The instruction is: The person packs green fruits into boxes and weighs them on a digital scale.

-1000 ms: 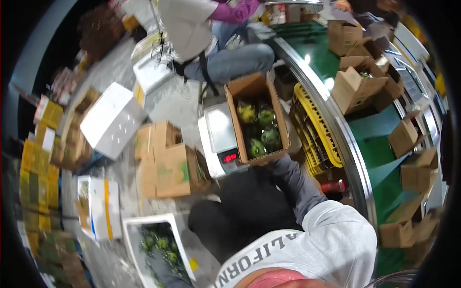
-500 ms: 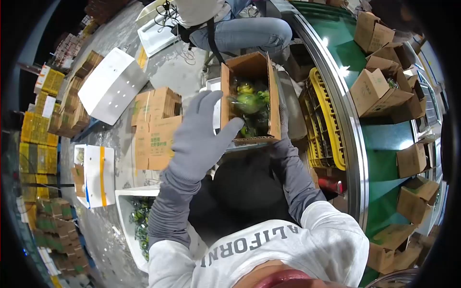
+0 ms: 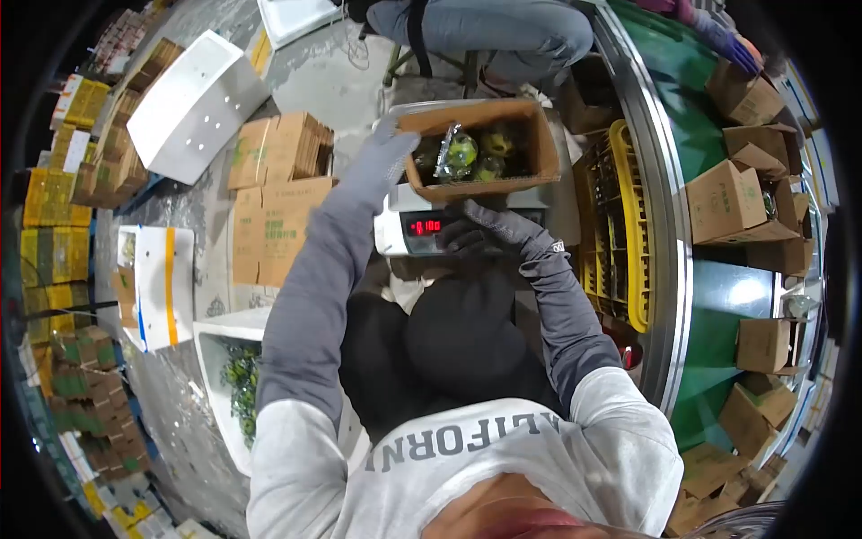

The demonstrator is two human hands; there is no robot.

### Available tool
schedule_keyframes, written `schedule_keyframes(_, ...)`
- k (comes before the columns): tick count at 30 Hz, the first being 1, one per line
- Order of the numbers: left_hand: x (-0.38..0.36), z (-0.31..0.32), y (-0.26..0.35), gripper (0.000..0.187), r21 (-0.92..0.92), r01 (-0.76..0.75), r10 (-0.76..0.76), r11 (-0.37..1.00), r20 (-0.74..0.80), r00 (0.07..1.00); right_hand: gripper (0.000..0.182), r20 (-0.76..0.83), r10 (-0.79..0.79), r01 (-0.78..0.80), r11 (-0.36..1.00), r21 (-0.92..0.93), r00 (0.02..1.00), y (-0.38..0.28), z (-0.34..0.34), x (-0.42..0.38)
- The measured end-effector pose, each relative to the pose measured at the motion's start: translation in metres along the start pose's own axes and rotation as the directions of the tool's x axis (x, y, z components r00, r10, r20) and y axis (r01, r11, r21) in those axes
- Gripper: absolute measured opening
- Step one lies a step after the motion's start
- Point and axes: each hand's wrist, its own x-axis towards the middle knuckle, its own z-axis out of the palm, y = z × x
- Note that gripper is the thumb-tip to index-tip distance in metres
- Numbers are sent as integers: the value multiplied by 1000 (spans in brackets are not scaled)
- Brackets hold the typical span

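An open cardboard box [image 3: 530, 135] holding several wrapped green and yellow fruits [image 3: 460, 153] is held just above a white scale [image 3: 395, 229] with a red display. My left hand [image 3: 388, 148], in a grey glove, grips the box's left end. In a dark glove, my right hand [image 3: 489, 226] holds the box's near side from below. The box lies crosswise and slightly tilted.
A green conveyor [image 3: 709, 287] with several open cardboard boxes curves along the right. A yellow crate [image 3: 628, 225] stands beside it. Flat cartons [image 3: 278, 175] and white foam boxes [image 3: 193, 103] lie to the left, one with green produce [image 3: 238, 395]. A seated person [image 3: 485, 27] is beyond the scale.
My left hand rose from the foam box to the cardboard box and took its left end. The box has turned crosswise and lifted off the scale; my right hand moved under its near side.
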Motion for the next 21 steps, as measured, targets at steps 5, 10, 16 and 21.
schedule_keyframes(5, 6, 11, -34, 65, 212, -46, 71, 976, -115, 991, 54, -85, -38, 35, 999, -32, 996, -11, 23, -35)
schedule_keyframes(10, -3, -6, -37, 76, 111, -195, 212, 975, -170, 962, 62, 9, -243, 243, 969, -43, 970, -29, 18, -91)
schedule_keyframes(16, -17, -8, -29, 75, 114, -62, 79, 992, -153, 985, 35, -277, -544, 531, 838, -128, 792, -40, 2, -115)
schedule_keyframes(21, -25, -7, -41, 85, 375, -52, 102, 925, -113, 988, 29, -445, -485, 482, 867, -128, 753, -61, 22, -97)
